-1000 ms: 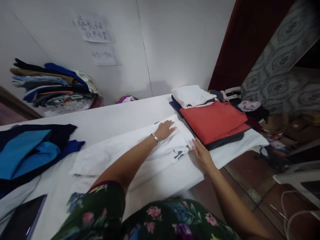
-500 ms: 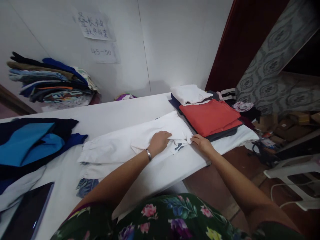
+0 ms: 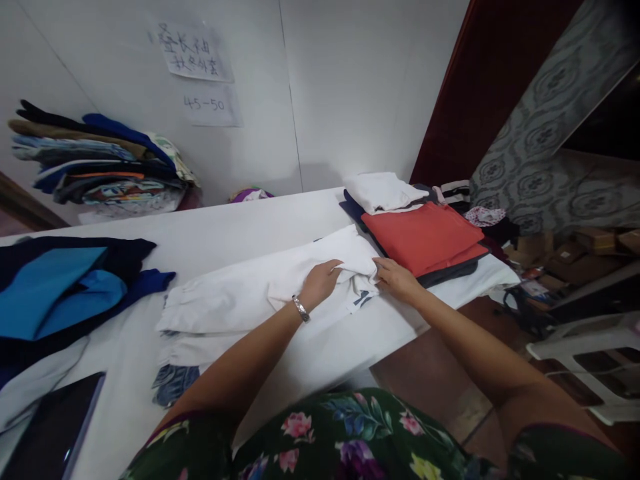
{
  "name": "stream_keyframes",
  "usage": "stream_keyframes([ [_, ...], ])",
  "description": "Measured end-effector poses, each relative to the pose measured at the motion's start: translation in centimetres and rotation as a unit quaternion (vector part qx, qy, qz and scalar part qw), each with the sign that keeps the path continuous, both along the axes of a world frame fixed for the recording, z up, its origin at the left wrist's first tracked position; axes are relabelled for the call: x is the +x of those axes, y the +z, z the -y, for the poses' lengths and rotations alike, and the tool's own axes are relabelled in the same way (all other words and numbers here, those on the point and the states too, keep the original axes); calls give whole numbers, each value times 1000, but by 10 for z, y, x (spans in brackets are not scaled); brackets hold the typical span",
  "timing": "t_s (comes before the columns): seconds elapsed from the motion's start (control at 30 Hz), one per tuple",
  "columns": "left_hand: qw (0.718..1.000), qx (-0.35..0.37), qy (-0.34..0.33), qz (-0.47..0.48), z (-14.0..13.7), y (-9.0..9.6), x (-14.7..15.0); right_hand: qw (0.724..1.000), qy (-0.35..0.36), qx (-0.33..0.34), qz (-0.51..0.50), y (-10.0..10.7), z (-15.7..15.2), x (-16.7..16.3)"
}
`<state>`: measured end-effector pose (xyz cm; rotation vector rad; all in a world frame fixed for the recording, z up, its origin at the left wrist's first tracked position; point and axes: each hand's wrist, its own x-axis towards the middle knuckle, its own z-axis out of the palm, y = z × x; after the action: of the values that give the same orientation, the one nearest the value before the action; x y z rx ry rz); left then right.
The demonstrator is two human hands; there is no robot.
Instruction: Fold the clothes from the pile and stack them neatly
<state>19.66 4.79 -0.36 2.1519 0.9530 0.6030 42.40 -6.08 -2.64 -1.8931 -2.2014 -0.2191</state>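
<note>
The worktop [image 3: 240, 230] carries a white garment [image 3: 260, 293] at its middle, lying long from 9 to 3 o'clock. A red stack [image 3: 425, 240] sits just beside its 3 o'clock end. The left hand [image 3: 320, 283] has its grip closed on a fold there; the right hand [image 3: 397, 280] pinches the edge loosely. Folding well likely means keeping edges aligned and smoothing creases flat.

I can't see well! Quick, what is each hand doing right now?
Left hand: closed, gripping the folded white cloth garment.
Right hand: fingers on the same garment's edge; grip cannot be told.
</note>
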Motion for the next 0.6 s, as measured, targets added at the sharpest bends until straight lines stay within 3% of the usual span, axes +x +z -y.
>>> stream_keyframes([
  [0.13,998,35,-20,-49,3,1,-1,994,-108,24,1,-9,-7,-7],
  [0.23,984,115,-75,-110,9,-2,-4,981,-194,16,13,-19,-12,-12],
  [0.3,965,180,-129,-143,14,-7,-7,978,-209,9,18,-24,-14,-12],
  [0.43,925,281,-185,-179,23,-19,-16,984,-179,2,15,-25,-10,-8],
  [0.6,910,317,-187,-191,29,-27,-28,996,-73,34,-43,-10,13,-3],
])
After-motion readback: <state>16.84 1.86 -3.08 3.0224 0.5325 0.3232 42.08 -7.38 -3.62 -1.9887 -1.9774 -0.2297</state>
